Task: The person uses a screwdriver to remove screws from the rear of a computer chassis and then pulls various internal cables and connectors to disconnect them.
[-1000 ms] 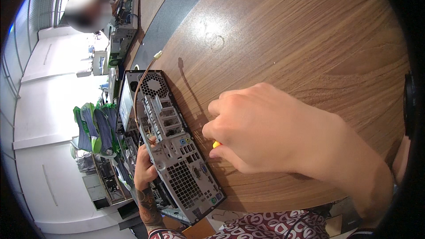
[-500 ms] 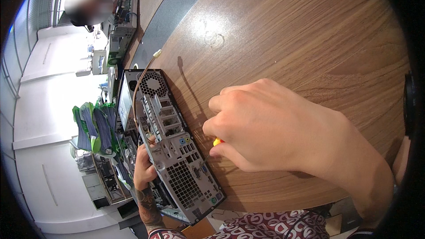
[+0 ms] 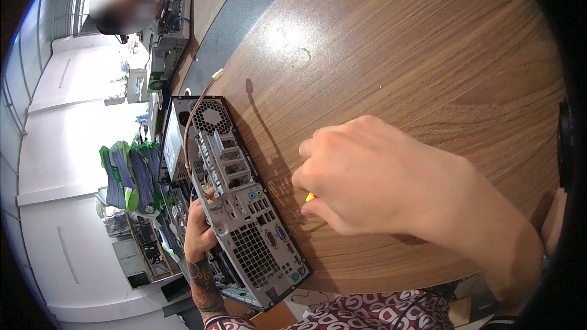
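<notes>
A desktop computer case [image 3: 251,250] stands on the table at left-centre, its metal rear panel with ports, expansion slots and vent grilles facing right. My left hand [image 3: 199,232] grips the case from the far side, with the fingertips partly hidden behind metal. A brown cable [image 3: 188,128] with a white connector rises from the case and sticks out past its upper corner. To the right of the panel, apart from it, my right hand [image 3: 367,177] is closed over the table around a small yellow-orange piece [image 3: 310,197]. Most of that piece is hidden in the fingers.
The brown wood-grain table [image 3: 428,55] spreads to the right. Another opened computer [image 3: 174,21] stands at the far upper left, in front of a person. Green-and-grey bundles [image 3: 128,174] and a shelf [image 3: 143,238] stand beyond the case.
My right hand has shifted slightly right, away from the rear panel, still closed on the yellow-orange piece. Two ports on the panel now show more fully. My left hand and the case stay put.
</notes>
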Demonstrator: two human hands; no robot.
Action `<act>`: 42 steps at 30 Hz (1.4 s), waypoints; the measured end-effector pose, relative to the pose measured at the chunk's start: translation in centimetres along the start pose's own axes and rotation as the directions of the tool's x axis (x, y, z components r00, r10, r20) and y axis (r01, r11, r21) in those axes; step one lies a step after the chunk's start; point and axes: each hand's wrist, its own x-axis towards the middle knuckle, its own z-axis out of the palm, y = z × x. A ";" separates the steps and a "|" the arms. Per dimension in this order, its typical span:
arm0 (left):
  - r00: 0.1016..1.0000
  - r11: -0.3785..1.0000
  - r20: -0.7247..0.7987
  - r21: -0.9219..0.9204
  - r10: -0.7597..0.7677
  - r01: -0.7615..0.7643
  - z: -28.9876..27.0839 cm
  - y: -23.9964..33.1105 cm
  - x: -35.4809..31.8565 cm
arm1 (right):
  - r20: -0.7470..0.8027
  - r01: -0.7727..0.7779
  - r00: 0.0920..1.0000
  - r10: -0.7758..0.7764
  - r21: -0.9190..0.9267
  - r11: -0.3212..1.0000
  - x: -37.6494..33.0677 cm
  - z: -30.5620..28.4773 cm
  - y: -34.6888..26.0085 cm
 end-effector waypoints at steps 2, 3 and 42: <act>1.000 0.999 -0.020 0.036 -0.016 0.017 0.0 0.0 -0.1 | -0.073 0.008 0.997 -0.007 0.022 1.000 -0.3 -0.1 0.2; 0.999 0.999 -0.020 0.018 -0.032 0.032 0.1 0.1 -0.1 | -0.110 0.001 0.994 0.002 0.021 1.000 -0.3 -0.2 0.2; 0.997 0.997 0.023 0.037 -0.073 0.072 0.0 1.2 0.1 | -0.110 0.063 0.991 -0.069 -0.064 0.996 -0.2 0.1 0.0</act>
